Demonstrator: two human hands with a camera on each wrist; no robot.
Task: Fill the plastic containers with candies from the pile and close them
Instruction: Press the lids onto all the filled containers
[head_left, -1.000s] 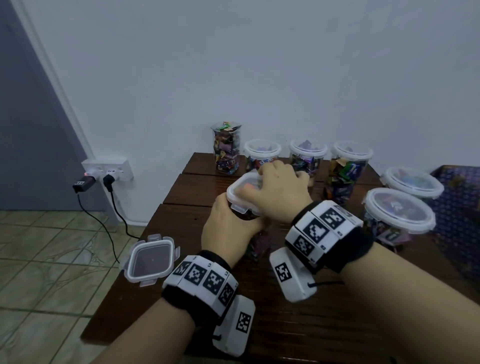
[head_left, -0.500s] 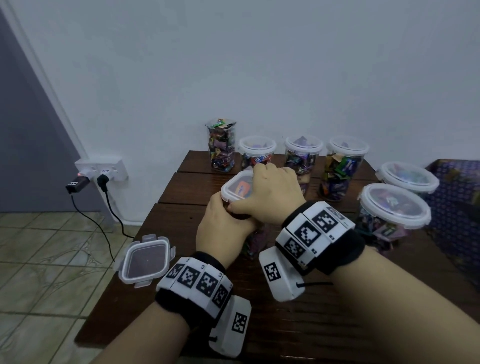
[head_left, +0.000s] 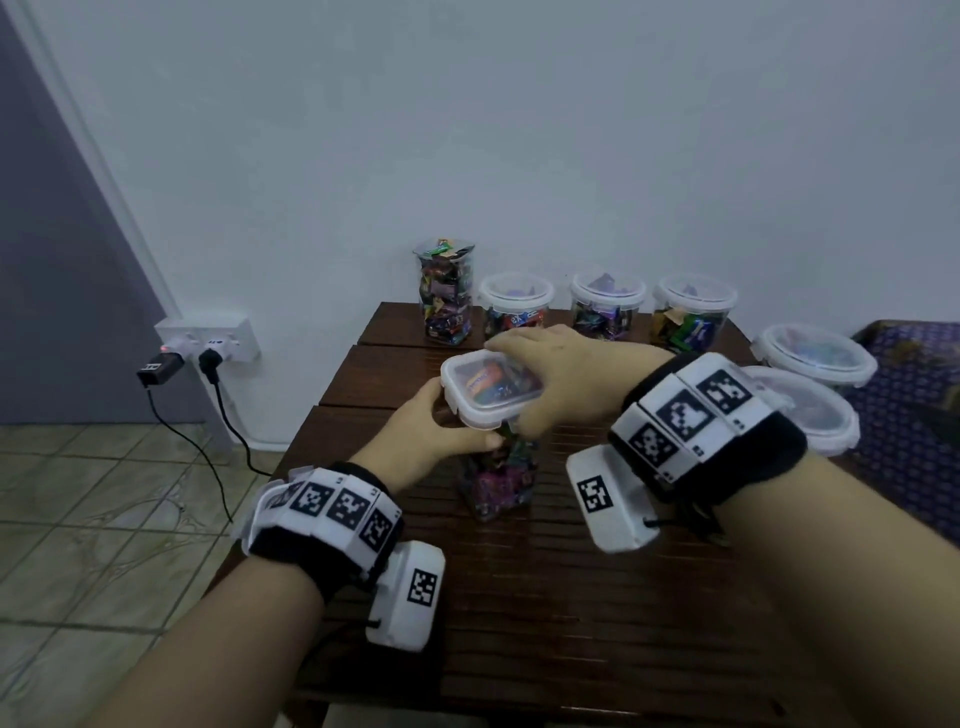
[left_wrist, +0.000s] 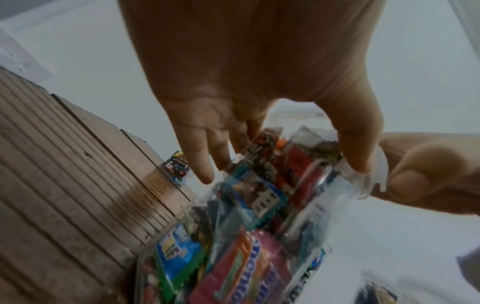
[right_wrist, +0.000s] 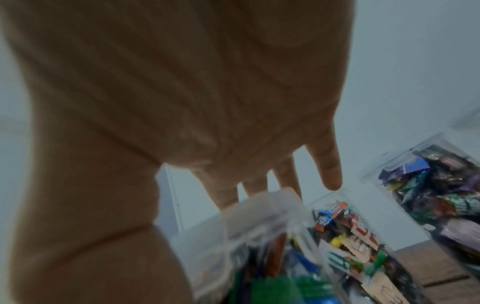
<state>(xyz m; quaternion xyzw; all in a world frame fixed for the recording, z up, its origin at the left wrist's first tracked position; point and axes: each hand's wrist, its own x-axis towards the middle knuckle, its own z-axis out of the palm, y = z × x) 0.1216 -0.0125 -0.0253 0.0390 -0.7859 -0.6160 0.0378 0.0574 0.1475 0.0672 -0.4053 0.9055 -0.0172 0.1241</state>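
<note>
Since a second ago my right hand (head_left: 566, 374) has slid off the lid (head_left: 491, 387) toward its right edge, uncovering it; the spare lid at lower left is gone from frame. At frame centre, my left hand (head_left: 431, 436) grips the jar (head_left: 498, 478) under the rim. My right hand clasps the lid's right side. Filled jars (head_left: 602, 306) line the upper right.

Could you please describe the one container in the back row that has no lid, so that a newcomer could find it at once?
Start at the white wall behind the dark wooden table, where four candy-filled containers stand in a row along the table's far edge. Take the leftmost one, the tall square container. It rises above the three round lidded tubs on its right, and its top is open, with wrappers showing.
</note>
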